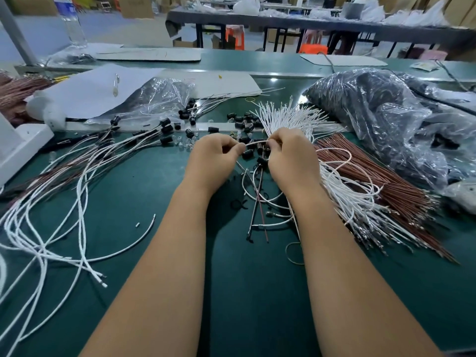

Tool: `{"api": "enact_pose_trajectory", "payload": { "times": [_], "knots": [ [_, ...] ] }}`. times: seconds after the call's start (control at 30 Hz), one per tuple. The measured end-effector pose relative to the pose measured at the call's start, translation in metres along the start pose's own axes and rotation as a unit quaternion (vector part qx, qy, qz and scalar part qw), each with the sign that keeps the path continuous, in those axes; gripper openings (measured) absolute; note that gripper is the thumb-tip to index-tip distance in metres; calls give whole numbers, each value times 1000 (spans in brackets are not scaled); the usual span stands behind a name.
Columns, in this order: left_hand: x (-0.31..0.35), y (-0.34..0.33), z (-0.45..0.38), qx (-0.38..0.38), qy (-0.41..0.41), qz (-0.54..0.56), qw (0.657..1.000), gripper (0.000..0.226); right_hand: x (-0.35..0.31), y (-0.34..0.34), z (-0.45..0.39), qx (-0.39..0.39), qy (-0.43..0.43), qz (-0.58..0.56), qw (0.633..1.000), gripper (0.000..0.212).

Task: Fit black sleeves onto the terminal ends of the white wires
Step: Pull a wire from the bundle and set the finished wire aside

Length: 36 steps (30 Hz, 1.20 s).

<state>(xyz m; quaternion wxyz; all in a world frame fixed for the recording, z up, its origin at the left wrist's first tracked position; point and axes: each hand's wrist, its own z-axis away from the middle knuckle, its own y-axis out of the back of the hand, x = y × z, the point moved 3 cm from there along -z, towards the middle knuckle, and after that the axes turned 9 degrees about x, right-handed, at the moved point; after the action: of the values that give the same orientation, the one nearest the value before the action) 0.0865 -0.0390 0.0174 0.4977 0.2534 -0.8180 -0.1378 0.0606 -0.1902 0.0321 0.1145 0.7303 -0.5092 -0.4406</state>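
Both hands are up together over the green mat point(159, 253): left hand point(215, 157) and right hand point(291, 154) each pinch one end of a short span of white wire point(255, 143) stretched between them; can't tell if a sleeve is already on it. To seat one well I'd keep that span taut and straight, hold close behind the terminal, and push the sleeve square on rather than at an angle. Loose black sleeves point(247, 153) lie just past the fingers, the white wire bundle point(288, 117) fans out behind the right hand, and finished leads point(164, 129) are off left.
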Motion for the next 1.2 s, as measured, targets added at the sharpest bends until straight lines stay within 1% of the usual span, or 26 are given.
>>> {"api": "enact_pose_trajectory", "payload": {
  "times": [0.07,0.17,0.27,0.33,0.4,0.43,0.47,0.53,0.6,0.67,0.7,0.77,0.8,0.87,0.9,0.93,1.0,1.1,1.13,1.2],
  "knots": [
    [2,0,1,16,0,-6,1000,18,-2,0,2,5,-5,6,1000,14],
    [3,-3,2,17,-7,-15,1000,14,-3,1,4,10,-4,11,1000,15],
    [4,-3,2,33,-18,2,999,12,-4,1,4,16,-8,-1,1000,16],
    [3,-4,1,49,-27,-5,998,19,-4,1,5,27,-17,-14,999,16],
    [-1,-6,-1,64,-25,-55,996,35,-3,1,5,44,-36,-39,998,15],
    [-1,-7,-2,64,-26,-83,994,38,-2,2,4,51,-48,-57,996,14],
    [0,-9,-1,56,-38,-104,992,35,-2,2,4,56,-60,-75,994,14],
    [7,-18,3,11,-91,-122,988,28,-1,1,3,60,-76,-106,990,13],
    [16,-29,9,-50,-146,-132,979,31,0,0,2,59,-92,-133,985,13],
    [19,-38,12,-96,-168,-147,970,34,-1,-1,3,52,-104,-155,981,17],
    [18,-39,12,-103,-168,-152,968,34,-2,-1,4,47,-105,-165,980,19],
    [16,-39,9,-87,-161,-146,972,31,-3,-2,5,44,-99,-181,978,19],
    [15,-37,8,-70,-141,-119,980,31,-4,-2,5,49,-96,-186,977,17],
    [14,-29,6,-26,-56,-8,998,31,-4,-2,5,62,-95,-200,973,13],
    [12,-24,4,-3,-6,59,998,33,-5,-2,5,67,-96,-208,971,12],
    [10,-19,4,13,41,124,991,35,-6,-3,6,70,-95,-215,970,11],
    [6,-11,3,32,121,256,958,35,-8,-4,8,66,-88,-222,969,9],
    [1,-5,2,34,214,430,877,28,-12,-7,11,47,-64,-223,972,8],
    [0,-5,1,31,233,465,853,25,-13,-7,13,43,-53,-220,973,8],
    [-4,-5,-1,31,257,506,823,21,-16,-7,15,38,-31,-209,977,9]
  ]
}}
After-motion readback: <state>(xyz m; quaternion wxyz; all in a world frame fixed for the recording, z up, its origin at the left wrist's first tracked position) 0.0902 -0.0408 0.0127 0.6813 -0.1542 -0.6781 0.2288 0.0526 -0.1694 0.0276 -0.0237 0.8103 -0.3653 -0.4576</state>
